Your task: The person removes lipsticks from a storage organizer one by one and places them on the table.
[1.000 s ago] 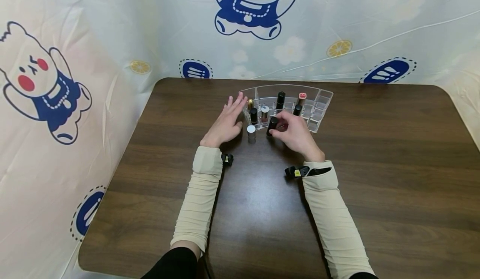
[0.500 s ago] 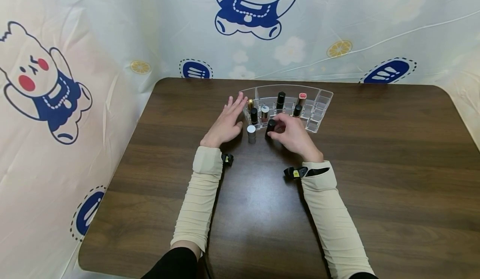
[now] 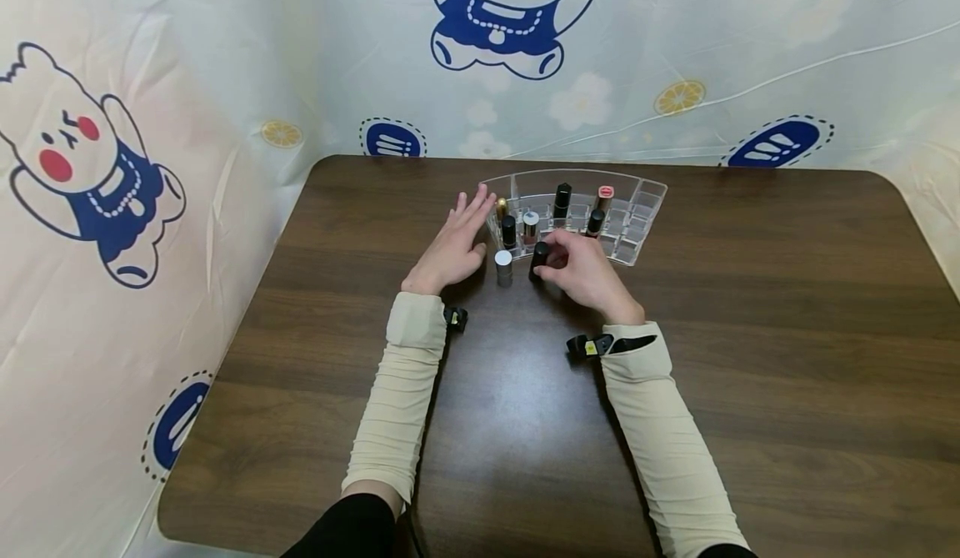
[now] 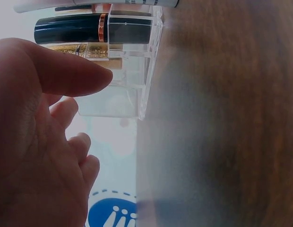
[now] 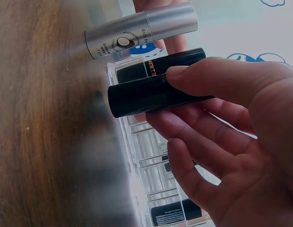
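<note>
One black tube [image 5: 137, 98] is pinched in the right hand [image 3: 591, 271], the thumb [image 5: 208, 78] pressed on one side and curled fingertips on the other. They have it by its upper part; its lower end sticks out beyond them, close to the table [image 3: 300, 424], and whether it touches the wood I cannot tell. The tube is nearly upright, just in front of the clear organizer [image 3: 637, 223].

The left hand [image 3: 450, 248] holds nothing: its fingers are straight and spread beside the organizer's left end, contact unclear. Between the hands a silver tube [image 3: 503, 269] stands on the table.

Behind, in the compartments, are a gold-topped tube [image 3: 502, 207], a black tube with an orange band [image 4: 66, 29], a white-capped tube [image 3: 530, 228], a taller black one [image 3: 562, 199], a red-topped tube [image 3: 604, 198] and a short black one [image 3: 595, 223]. A printed curtain [image 3: 337, 57] hangs beyond.
</note>
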Tool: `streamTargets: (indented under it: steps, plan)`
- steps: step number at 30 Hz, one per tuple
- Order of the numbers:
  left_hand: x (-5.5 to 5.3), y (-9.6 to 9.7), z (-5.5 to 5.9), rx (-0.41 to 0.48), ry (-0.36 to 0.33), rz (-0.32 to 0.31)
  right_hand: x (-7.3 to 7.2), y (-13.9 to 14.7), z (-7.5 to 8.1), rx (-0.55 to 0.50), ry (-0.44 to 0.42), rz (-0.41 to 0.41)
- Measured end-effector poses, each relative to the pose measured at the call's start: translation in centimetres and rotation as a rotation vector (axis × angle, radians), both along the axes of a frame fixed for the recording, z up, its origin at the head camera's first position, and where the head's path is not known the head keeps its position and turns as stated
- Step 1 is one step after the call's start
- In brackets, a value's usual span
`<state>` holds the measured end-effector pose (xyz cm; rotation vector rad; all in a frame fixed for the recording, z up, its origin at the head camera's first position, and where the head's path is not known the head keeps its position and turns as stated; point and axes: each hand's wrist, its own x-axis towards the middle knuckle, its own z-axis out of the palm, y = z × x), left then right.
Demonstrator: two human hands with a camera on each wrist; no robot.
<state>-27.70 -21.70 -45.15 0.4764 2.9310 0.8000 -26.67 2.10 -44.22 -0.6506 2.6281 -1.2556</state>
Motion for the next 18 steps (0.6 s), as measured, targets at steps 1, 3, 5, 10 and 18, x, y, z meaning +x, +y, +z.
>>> streamTargets:
  steps: [1,3,5,10,18]
  plan:
    - [0.0,-0.01,-0.01,-0.002,-0.002,0.0,-0.02,0.0,-0.06,0.002,-0.002,0.0]
    - [-0.01,0.02,0.02,-0.005,-0.008,0.001,-0.05,0.01,-0.16,0.002,-0.006,0.002]
    - [0.0,0.02,0.07,-0.007,-0.011,0.002,-0.05,-0.01,-0.22,0.003,-0.005,0.004]
    - [0.0,-0.02,0.11,-0.008,-0.007,-0.002,0.02,-0.11,-0.26,0.005,0.008,0.012]
    - [0.06,-0.06,0.06,0.007,-0.018,0.0,0.0,-0.27,-0.25,0.012,0.02,0.015]
